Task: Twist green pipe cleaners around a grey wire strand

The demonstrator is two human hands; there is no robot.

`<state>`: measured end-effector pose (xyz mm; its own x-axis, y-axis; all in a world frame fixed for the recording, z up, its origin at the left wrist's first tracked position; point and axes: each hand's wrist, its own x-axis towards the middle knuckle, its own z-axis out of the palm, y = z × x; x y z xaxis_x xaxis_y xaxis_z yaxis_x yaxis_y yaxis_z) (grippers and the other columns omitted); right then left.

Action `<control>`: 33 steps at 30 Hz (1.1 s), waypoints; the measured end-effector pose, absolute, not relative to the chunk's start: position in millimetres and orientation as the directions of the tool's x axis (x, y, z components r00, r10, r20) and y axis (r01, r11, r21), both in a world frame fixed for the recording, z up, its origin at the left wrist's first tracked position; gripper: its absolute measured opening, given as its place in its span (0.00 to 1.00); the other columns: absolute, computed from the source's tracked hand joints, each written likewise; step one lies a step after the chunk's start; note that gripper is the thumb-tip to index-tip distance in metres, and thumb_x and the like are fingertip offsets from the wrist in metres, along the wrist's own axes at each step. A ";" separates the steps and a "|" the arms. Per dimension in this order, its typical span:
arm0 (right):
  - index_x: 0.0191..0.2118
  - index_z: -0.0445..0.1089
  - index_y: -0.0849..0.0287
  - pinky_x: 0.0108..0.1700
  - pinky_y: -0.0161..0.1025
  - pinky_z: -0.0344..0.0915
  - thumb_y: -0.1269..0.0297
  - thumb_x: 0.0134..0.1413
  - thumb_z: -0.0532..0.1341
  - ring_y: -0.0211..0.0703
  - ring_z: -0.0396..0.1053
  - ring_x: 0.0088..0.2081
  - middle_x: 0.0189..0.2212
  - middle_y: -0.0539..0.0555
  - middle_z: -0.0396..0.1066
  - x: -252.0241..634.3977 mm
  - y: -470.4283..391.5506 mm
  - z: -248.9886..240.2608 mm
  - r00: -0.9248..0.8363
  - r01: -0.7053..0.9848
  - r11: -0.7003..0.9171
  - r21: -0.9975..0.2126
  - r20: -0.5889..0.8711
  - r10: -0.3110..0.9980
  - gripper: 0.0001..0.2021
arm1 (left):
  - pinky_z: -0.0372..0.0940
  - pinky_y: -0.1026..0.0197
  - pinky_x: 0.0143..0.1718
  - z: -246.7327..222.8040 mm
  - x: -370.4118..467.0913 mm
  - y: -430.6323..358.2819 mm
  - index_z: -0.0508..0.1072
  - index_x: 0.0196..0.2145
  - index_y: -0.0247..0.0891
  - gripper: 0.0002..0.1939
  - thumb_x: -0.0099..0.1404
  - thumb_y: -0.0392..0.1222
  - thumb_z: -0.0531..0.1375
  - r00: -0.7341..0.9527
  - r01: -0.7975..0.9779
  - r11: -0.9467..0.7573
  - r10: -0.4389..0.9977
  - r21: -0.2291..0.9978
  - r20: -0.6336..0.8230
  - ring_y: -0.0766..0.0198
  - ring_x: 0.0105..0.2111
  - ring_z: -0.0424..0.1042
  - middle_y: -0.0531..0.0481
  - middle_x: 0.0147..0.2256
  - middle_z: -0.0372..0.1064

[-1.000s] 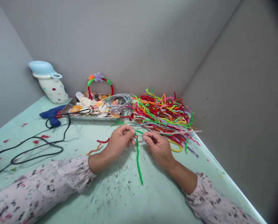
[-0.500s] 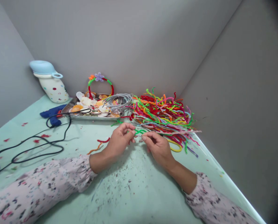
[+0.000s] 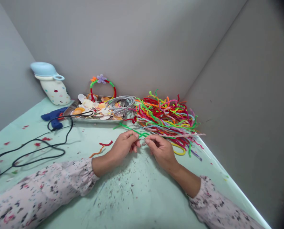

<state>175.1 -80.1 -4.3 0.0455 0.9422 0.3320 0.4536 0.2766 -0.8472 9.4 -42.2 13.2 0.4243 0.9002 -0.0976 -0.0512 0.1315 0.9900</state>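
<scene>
My left hand (image 3: 125, 144) is closed, thumb and forefinger pinched at the near end of a green pipe cleaner (image 3: 127, 127). That pipe cleaner stretches away to the upper left, above the table, and green strands cross in the small gap between my hands. My right hand (image 3: 162, 152) pinches on the other side of the gap, its fingertips at the crossing. A short greyish bit shows under the right fingertips; I cannot make out what it is. Just behind the hands lies a heap of many-coloured pipe cleaners (image 3: 165, 114).
A metal tray (image 3: 94, 120) holds shells and coiled grey wire (image 3: 121, 103). At its back stands a pipe-cleaner hoop with flowers (image 3: 114, 90). A blue glue gun (image 3: 52, 115), its black cord (image 3: 40, 140) and a white bottle (image 3: 55, 90) are at left. Red and orange scraps (image 3: 101, 149) lie nearby.
My left hand has lowered slightly, its fingers curling more, and more of the green pipe cleaner shows behind it. The right hand has barely moved.
</scene>
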 end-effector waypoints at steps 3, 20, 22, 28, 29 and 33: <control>0.36 0.72 0.57 0.27 0.33 0.63 0.58 0.56 0.59 0.37 0.67 0.26 0.27 0.50 0.72 174.2 -80.7 -3.3 0.054 0.447 0.269 -0.853 0.326 0.944 0.09 | 0.54 0.68 0.21 10.7 9.0 -41.9 0.66 0.27 0.37 0.10 0.62 0.45 0.56 0.426 -0.094 0.133 0.901 0.987 -0.081 0.72 0.18 0.61 0.53 0.23 0.68; 0.48 0.71 0.56 0.28 0.34 0.68 0.60 0.57 0.58 0.36 0.69 0.28 0.47 0.57 0.69 177.8 -79.4 -6.0 -0.034 0.487 0.355 -0.798 0.389 0.921 0.15 | 0.54 0.68 0.20 4.1 9.3 -43.9 0.66 0.29 0.36 0.12 0.64 0.48 0.55 0.466 -0.078 0.031 0.885 0.996 0.009 0.73 0.17 0.61 0.53 0.24 0.68; 0.52 0.68 0.55 0.29 0.35 0.70 0.61 0.57 0.58 0.37 0.70 0.30 0.50 0.58 0.66 177.0 -80.1 -5.9 -0.050 0.492 0.383 -0.782 0.414 0.909 0.17 | 0.54 0.68 0.20 3.2 9.0 -43.6 0.66 0.29 0.36 0.12 0.64 0.48 0.55 0.455 -0.079 0.027 0.890 0.997 0.012 0.73 0.17 0.61 0.53 0.23 0.68; 0.58 0.61 0.52 0.39 0.39 0.73 0.65 0.57 0.58 0.47 0.68 0.49 0.55 0.59 0.61 174.7 -82.7 1.3 -0.071 0.591 0.479 -0.649 0.550 0.832 0.22 | 0.54 0.68 0.20 4.2 9.9 -44.7 0.66 0.29 0.36 0.12 0.64 0.48 0.55 0.470 -0.079 0.033 0.883 0.996 0.008 0.73 0.17 0.61 0.54 0.23 0.67; 0.59 0.60 0.52 0.41 0.40 0.73 0.65 0.57 0.58 0.48 0.67 0.50 0.56 0.59 0.61 174.3 -83.1 2.1 -0.066 0.618 0.483 -0.621 0.571 0.818 0.23 | 0.54 0.68 0.20 4.4 10.2 -45.0 0.66 0.29 0.36 0.12 0.64 0.48 0.55 0.468 -0.082 0.035 0.883 0.996 0.008 0.73 0.17 0.61 0.54 0.23 0.67; 0.62 0.56 0.50 0.40 0.41 0.73 0.67 0.57 0.58 0.49 0.69 0.48 0.60 0.59 0.57 173.3 -84.8 0.2 -0.042 0.689 0.482 -0.541 0.634 0.772 0.26 | 0.54 0.68 0.20 4.3 10.8 -44.9 0.66 0.29 0.36 0.12 0.63 0.48 0.55 0.455 -0.089 0.035 0.890 0.995 0.010 0.73 0.17 0.60 0.54 0.23 0.67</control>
<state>173.3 -84.8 0.2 -0.0421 0.7721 0.6341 0.6891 0.4820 -0.5411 10.8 -44.9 4.3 0.4550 0.8904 0.0096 -0.0890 0.0348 0.9954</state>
